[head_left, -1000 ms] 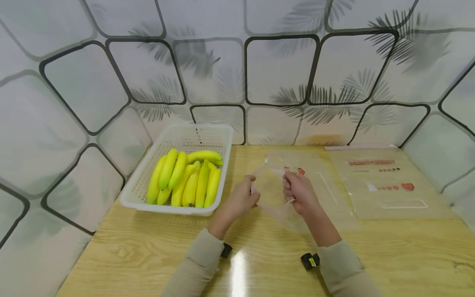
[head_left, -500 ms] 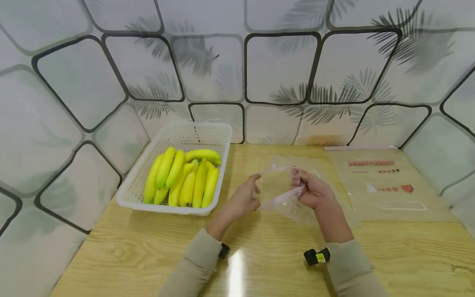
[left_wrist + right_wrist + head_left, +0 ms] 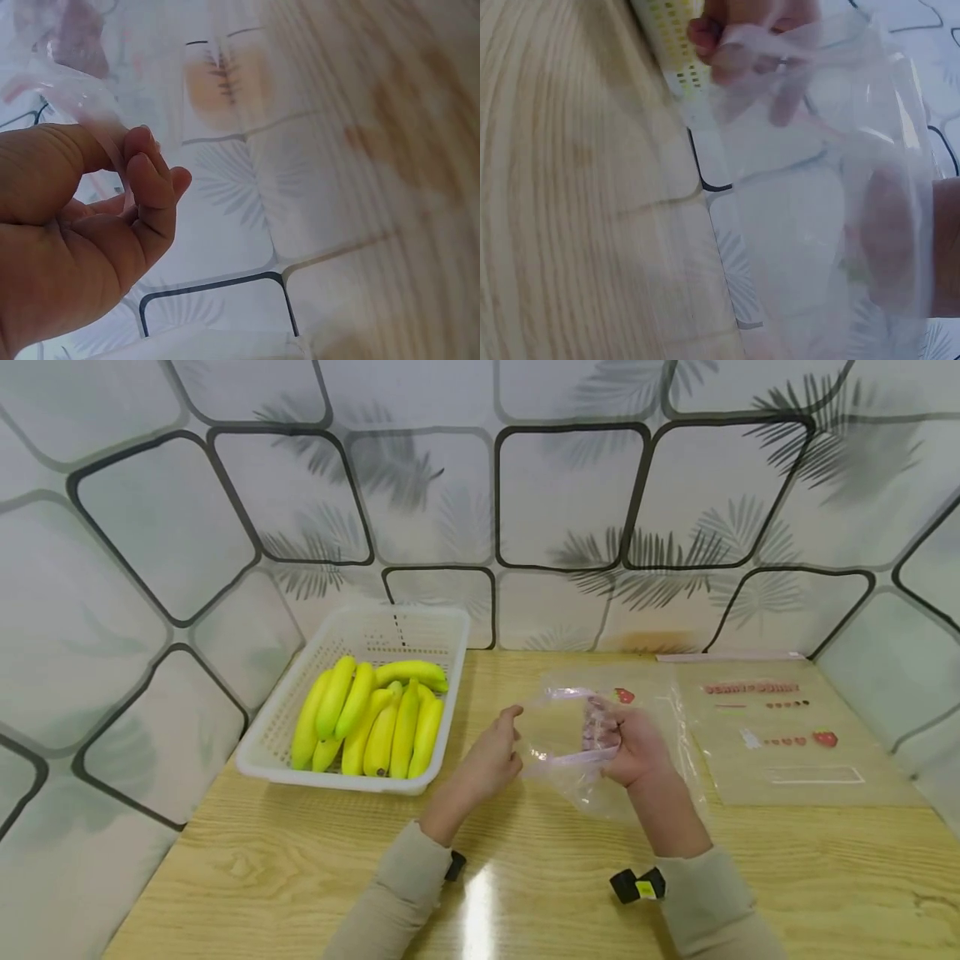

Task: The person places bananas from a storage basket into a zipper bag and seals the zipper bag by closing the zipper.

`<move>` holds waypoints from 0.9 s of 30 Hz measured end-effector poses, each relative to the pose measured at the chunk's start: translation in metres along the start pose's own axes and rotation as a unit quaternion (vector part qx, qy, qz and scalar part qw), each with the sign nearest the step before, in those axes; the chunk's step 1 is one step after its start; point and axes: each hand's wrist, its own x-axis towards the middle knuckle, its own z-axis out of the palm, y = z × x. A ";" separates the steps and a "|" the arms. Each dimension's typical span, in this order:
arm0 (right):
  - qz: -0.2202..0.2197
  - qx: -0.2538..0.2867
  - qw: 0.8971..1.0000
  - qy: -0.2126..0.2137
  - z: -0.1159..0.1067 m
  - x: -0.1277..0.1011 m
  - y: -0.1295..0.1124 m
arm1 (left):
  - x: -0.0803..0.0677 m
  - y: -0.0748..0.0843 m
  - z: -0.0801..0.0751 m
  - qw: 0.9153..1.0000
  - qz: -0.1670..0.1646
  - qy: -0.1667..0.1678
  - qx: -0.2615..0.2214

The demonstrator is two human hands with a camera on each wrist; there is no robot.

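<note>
A clear plastic zip bag (image 3: 555, 727) with pink strips along its mouth is held spread over the table in the head view. My left hand (image 3: 487, 764) pinches its left edge between thumb and fingers; the left wrist view shows the film between the fingertips of this hand (image 3: 97, 202). On the other side my right hand (image 3: 637, 747) holds the bag near the mouth, its fingers seen through the film. In the right wrist view, film covers much of this hand (image 3: 889, 247) and blurs its fingers. A printed strawberry (image 3: 623, 696) shows near the bag.
A white perforated basket (image 3: 258, 767) of yellow bananas (image 3: 382, 735) stands to the left. Another clear printed bag (image 3: 817, 768) lies flat at the right on the wooden table (image 3: 300, 877). A patterned wall (image 3: 570, 502) rises behind.
The right hand moved right and turned, and its fingers now show through the film. The bag's mouth has widened, its pink strips standing apart. The left hand has stayed nearly in place.
</note>
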 end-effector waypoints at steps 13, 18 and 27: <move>-0.070 -0.200 0.971 0.107 0.001 0.007 0.015 | -0.008 0.017 -0.012 0.984 -0.010 -0.039 -0.172; -0.069 -0.202 0.968 0.131 0.001 0.010 0.016 | -0.010 0.018 -0.014 0.983 -0.016 -0.053 -0.177; -0.074 -0.179 0.974 0.121 0.000 0.011 0.016 | -0.008 0.021 -0.011 0.984 -0.022 -0.052 -0.169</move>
